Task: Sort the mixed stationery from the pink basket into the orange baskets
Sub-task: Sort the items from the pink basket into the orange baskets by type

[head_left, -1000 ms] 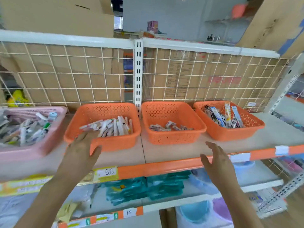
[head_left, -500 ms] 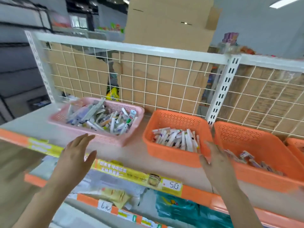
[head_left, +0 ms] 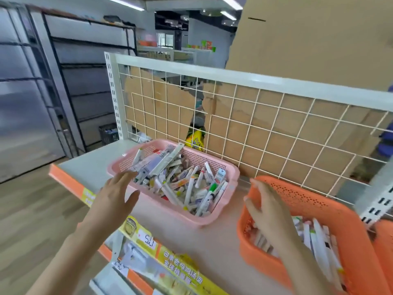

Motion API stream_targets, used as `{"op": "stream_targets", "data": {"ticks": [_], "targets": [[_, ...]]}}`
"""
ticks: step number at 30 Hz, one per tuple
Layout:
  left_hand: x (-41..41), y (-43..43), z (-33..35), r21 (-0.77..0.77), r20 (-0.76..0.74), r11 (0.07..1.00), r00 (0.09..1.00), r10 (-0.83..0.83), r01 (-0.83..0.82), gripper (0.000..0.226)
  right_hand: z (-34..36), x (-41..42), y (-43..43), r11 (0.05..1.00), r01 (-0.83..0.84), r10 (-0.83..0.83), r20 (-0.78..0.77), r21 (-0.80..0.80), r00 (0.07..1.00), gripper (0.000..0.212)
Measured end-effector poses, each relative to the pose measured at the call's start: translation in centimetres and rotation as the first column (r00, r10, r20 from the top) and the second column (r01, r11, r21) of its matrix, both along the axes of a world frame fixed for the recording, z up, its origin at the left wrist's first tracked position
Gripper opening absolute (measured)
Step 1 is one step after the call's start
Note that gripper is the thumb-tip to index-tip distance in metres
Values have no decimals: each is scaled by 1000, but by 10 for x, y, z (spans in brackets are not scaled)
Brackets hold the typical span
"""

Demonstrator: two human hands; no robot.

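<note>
A pink basket (head_left: pixel 233 177) full of mixed pens, markers and other stationery (head_left: pixel 182 182) stands on the shelf's left end. To its right sits an orange basket (head_left: pixel 297 194) holding white pens (head_left: pixel 319 243). My left hand (head_left: pixel 114 196) hovers open at the pink basket's near left rim, fingers straight, holding nothing. My right hand (head_left: pixel 268 209) is open over the orange basket's left side, empty, between the two baskets. A second orange basket (head_left: pixel 385 241) shows only its edge at the far right.
A white wire grid (head_left: pixel 244 128) backed by cardboard closes the shelf's rear. The shelf's front edge (head_left: pixel 70 184) carries orange trim and yellow price labels (head_left: pixel 146 239). Lower shelves hold packaged goods. Wooden floor and dark racks lie to the left.
My view has swung left, bringing the pink basket to the middle. Both hands have shifted left with it, the left reaching the pink basket's rim; both stay empty.
</note>
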State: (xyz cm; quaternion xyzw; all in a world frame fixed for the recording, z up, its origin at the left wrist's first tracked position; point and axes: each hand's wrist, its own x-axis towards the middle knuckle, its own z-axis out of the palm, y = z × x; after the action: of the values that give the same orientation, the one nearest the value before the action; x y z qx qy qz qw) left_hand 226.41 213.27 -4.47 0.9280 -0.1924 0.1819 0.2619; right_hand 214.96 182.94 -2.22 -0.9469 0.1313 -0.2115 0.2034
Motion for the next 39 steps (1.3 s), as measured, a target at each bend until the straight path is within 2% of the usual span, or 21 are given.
{"op": "stream_targets", "data": {"ticks": [6, 10, 13, 15, 17, 19, 21, 24, 26, 33, 37, 39], "targets": [[28, -17, -8, -23, -59, 998, 996, -60, 59, 54, -8, 33, 10, 998, -61, 61, -50, -5, 997, 43], [60, -26, -10, 33, -60, 964, 963, -261, 264, 53, -11, 52, 19, 1000, -23, 23, -76, 8, 997, 42], [82, -36, -5, 62, -162, 922, 916, -368, 382, 70, -13, 64, 29, 998, 55, -54, -93, 12, 994, 43], [95, -45, -4, 58, -173, 856, 850, -498, 514, 75, -13, 71, 39, 994, 106, -103, -97, 23, 990, 45], [108, -53, -3, 107, -230, 758, 758, -611, 644, 61, -13, 78, 49, 987, 154, -150, -101, 37, 984, 46], [122, -60, -5, 116, -284, 632, 635, -718, 766, 59, -14, 84, 58, 979, 201, -198, -102, 25, 975, 46], [133, -69, -9, 153, -317, 489, 512, -798, 858, 67, -16, 86, 66, 968, 248, -244, -102, 29, 964, 45], [147, -85, -20, 361, -351, 300, 426, -834, 883, 71, -19, 87, 77, 944, 329, -325, -114, 18, 939, 41], [148, -93, -22, 464, -301, 217, 383, -874, 859, 66, -23, 86, 82, 932, 358, -353, -98, 47, 931, 40], [149, -95, -28, 628, -80, 121, 218, -973, 769, 39, -26, 87, 91, 906, 411, -403, -91, 99, 910, 42], [153, -96, -34, 623, 86, 204, 193, -977, 755, 29, -26, 87, 90, 903, 418, -412, -76, 101, 908, 40], [162, -93, -33, 601, 123, 243, 213, -969, 762, 19, -25, 89, 89, 901, 416, -412, -59, 126, 909, 39]]}}
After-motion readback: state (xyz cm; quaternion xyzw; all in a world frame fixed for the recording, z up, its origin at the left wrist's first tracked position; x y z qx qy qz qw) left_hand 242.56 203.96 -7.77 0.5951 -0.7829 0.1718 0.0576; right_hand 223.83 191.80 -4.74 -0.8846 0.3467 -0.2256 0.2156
